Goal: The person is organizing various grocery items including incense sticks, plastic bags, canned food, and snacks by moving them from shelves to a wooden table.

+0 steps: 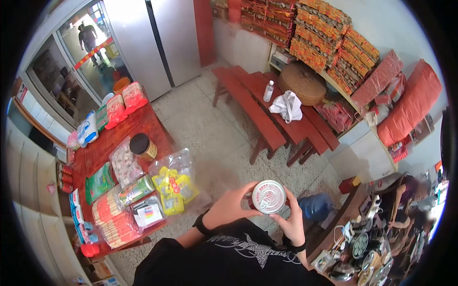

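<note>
A round tin can (269, 196) with a silvery pull-tab lid and red print is held in front of my chest, its lid turned up toward me. My left hand (230, 206) curls round the can's left side. On the opposite side, my right hand (292, 220) grips it with the thumb near the lower rim and the fingers along the edge. The can's side is mostly hidden by the lid and my fingers. Off to my left, the closest goods are yellow packets in a clear bag (174, 188), apart from my hands.
A red wooden table (160, 131) on the left carries bagged goods, a dark-lidded jar (142, 145) and bundled sticks (114, 214). Red benches (248, 114) stand ahead. A blue water bottle (317, 207) is on the floor at right, near a counter with pots (360, 245) and other people.
</note>
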A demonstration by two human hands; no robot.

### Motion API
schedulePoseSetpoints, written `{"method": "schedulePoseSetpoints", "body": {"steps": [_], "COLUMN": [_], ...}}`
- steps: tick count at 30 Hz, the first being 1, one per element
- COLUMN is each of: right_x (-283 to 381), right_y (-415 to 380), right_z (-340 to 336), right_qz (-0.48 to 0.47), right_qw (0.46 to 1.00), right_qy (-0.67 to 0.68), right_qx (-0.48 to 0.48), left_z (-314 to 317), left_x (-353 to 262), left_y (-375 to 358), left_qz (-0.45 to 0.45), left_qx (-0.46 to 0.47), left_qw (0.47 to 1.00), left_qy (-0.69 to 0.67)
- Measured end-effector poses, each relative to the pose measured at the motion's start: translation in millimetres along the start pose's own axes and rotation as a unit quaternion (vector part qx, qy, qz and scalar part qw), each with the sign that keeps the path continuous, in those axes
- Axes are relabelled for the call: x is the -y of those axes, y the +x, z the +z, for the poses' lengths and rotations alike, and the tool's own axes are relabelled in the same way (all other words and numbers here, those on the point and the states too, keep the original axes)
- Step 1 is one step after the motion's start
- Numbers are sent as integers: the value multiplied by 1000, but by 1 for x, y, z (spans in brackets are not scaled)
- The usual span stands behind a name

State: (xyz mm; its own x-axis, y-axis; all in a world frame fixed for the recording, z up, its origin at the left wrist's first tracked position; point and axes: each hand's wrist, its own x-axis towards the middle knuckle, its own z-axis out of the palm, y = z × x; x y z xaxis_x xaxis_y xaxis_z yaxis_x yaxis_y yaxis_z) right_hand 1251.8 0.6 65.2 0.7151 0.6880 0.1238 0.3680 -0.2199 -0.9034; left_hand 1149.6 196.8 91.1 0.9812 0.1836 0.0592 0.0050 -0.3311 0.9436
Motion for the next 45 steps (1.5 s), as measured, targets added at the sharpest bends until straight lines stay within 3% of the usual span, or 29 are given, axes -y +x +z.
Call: {"method": "schedulePoseSetpoints", "body": {"steps": [5,7,14,20,22,25,32,39,41,45], "right_x": [-12,-20,-59,-64,-64,-51,-48,-6,14,34], "right_y": [82,109,223,348,380,416,462,494,497,507], "right_z": [-4,-2,-2,-13,-12,-3,62,159,187,241], "right_qz": [-56,-38,-26,-122,-209,-263,-216,-313,-283,-309], "right_qw": [998,997,975,941,924,891,817,741,728,692], "right_qy": [16,58,103,40,15,0,70,46,68,61], "right_qx": [24,20,195,312,321,369,530,593,620,650], "left_z": [-31,-39,-48,-64,-69,-72,-86,-134,-155,-183], "left_x": [10,15,47,48,43,46,57,83,79,101], "left_y": [66,81,133,199,215,224,213,180,170,151], "left_qz": [13,-10,-103,-137,-143,-148,-220,-209,-221,-208], "left_qx": [-33,-49,-178,-308,-349,-413,-518,-618,-639,-680], "left_qw": [999,999,978,941,926,899,826,757,736,703], "left_qy": [-8,-12,-37,-22,-24,2,19,32,-6,-12]}}
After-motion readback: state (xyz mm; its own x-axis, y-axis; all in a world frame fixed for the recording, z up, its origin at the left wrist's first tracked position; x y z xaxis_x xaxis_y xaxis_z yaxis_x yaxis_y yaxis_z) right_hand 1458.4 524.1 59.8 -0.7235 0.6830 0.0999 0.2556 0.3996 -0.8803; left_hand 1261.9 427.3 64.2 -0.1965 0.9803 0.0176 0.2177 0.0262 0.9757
